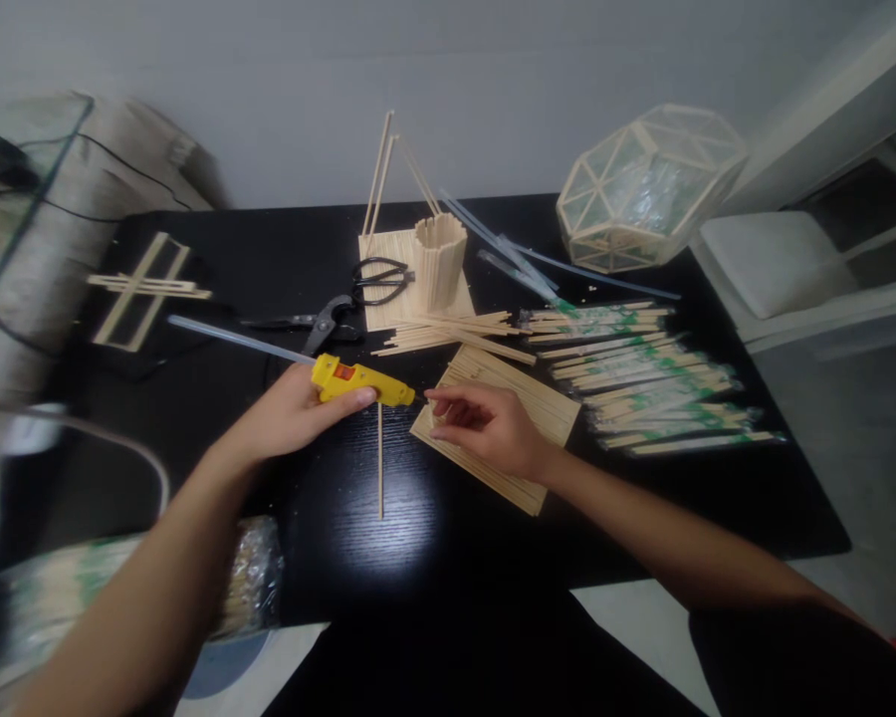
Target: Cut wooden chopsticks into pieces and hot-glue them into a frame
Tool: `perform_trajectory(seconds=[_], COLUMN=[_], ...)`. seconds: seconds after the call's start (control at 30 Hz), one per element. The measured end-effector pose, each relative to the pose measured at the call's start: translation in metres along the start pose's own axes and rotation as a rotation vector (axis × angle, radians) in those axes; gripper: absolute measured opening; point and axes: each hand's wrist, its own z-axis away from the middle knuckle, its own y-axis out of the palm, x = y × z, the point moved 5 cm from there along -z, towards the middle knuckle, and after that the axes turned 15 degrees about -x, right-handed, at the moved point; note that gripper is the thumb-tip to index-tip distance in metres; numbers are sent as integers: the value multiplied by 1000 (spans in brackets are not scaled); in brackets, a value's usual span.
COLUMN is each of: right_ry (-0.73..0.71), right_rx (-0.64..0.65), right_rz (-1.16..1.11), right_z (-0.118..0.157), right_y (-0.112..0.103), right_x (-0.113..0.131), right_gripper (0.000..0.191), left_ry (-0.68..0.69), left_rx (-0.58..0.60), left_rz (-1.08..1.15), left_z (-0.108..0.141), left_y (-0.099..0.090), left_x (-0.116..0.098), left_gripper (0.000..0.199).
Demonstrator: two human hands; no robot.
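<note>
One yellow glue gun (359,381) sits wrapped in the left hand (293,410); at its nozzle (407,395), the right hand (493,428) curls thumb toward fingers, pinching something? Can't tell!

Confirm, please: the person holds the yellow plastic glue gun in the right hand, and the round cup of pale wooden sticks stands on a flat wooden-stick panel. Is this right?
No: the head view shows the yellow plastic glue gun in the left hand, not the right hand. The round cup of pale wooden sticks does stand on a flat wooden-stick panel.
</note>
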Motion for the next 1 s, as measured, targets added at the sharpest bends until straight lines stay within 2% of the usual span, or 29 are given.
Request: perform_trajectory(seconds=[0.13, 0.23, 0.3, 0.37, 0.43, 0.5, 0.57, 0.63, 0.73, 0.83, 1.0], right_ry=[9, 31, 47, 61, 67, 69, 75, 86, 105, 109, 107], right_rx=[-16, -40, -64, -88, -94, -90, -85, -81, -78, -77, -80], right_rz=[-26, -41, -49, -52, -51, -47, -48, -57, -72, -82, -91], right_z=[0, -1, -2, -3, -3, -3, -3, -2, -2, -2, -2], right_y=[-1, -2, -3, -4, -4, -4, -4, -4, -4, -3, -3], right_x=[1, 3, 4, 4, 3, 2, 1, 0, -1, -1, -3], right_gripper=[41, 42, 41, 41, 40, 40, 40, 40, 41, 41, 42], left_ry=[-35, -125, -194, -241, -242, -189, -103, -40, -123, -198, -184], left_rx=[-2, 5, -42, -165, -344, -508, -583, -573, -480, -404, -358], left_rz=[-8, 3, -3, -23, -84, -230, -432, -593, -731, -769, -806], left_z=[1, 3, 4, 4, 3, 2, 0, -3, -6, -6, -7], left_y=[1, 1, -4, -15, -29, -43, -51, -53, -53, -50, -45], left_x=[2, 7, 12, 15, 14, 9, 2, -2, 5, 11, 13], left_gripper=[37, 40, 43, 47, 48, 45, 36, 29, 33, 41, 47])
